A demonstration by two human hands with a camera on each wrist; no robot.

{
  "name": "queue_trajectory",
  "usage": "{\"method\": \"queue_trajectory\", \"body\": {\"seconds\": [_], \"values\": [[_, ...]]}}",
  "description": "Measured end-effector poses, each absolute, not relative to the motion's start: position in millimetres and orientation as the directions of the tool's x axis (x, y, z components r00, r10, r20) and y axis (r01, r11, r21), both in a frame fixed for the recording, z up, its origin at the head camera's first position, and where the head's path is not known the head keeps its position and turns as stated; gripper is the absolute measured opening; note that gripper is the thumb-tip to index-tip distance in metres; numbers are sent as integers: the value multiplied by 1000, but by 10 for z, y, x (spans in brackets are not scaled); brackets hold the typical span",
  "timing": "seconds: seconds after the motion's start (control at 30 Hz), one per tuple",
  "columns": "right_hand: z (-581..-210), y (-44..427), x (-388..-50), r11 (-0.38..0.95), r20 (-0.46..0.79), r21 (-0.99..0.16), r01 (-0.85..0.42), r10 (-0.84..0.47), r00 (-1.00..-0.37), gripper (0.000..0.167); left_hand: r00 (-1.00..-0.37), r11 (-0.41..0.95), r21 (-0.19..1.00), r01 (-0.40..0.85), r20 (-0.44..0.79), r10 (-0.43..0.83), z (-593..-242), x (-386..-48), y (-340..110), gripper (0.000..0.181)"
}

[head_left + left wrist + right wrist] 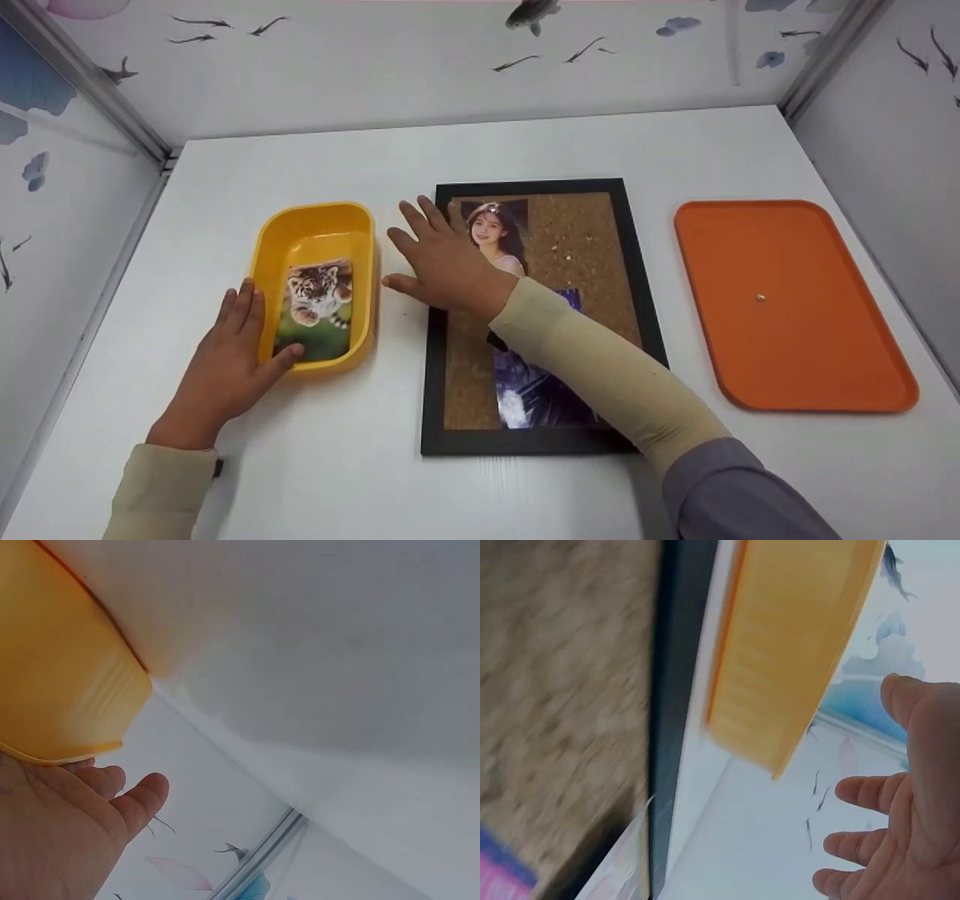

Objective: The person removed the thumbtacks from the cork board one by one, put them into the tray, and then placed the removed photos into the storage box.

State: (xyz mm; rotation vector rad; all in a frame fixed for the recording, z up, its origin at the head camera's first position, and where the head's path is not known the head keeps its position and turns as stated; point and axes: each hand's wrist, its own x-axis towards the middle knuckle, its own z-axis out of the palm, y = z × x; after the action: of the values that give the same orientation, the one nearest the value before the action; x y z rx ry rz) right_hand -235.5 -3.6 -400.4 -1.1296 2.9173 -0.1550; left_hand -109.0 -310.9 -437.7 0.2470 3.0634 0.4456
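A yellow container (367, 300) holds a tiger cub picture (319, 289). At its near left corner, my left hand (232, 360) touches the rim, with the thumb over the front edge; the left wrist view shows this hand (67, 817) against the container's rim. My right hand (450, 262), fingers spread and holding nothing, hovers over the left edge of a black-framed cork board (592, 225). In the right wrist view, the hand (900, 817) is apart from the container (787, 652). A portrait photo (510, 262) is on the board, above a dark purple-blue picture (540, 390), both partly hidden by my arm.
To the right lies an orange tray (795, 352) with one small shiny piece (760, 298) in it. Several small shiny bits (568, 257) are on the cork. Printed walls (420, 75) enclose the white table (337, 465) at the back and sides.
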Motion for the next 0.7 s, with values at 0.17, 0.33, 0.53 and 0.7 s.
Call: {"method": "queue_trajectory", "body": {"seconds": [0.17, 0.33, 0.53, 0.7], "values": [[-4029, 184, -2427, 736, 25, -120, -666, -668, -743, 74, -987, 947, 285, 147, -16, 158, -4386, -1098, -3111, 99], [-4045, 381, -2499, 756, 13, -137, -640, -645, -764, 74, -988, 950, 282, 134, -34, 149, -4366, -1108, -3102, 99], [-4081, 602, -2563, 758, 25, -145, -636, -640, -768, 73, -991, 923, 375, 81, -65, 113, -4316, -1103, -3088, 97], [-4122, 724, -2598, 745, 64, -162, -648, -647, -760, 68, -994, 904, 416, 95, 0, 105, -4256, -1065, -2954, 89]]}}
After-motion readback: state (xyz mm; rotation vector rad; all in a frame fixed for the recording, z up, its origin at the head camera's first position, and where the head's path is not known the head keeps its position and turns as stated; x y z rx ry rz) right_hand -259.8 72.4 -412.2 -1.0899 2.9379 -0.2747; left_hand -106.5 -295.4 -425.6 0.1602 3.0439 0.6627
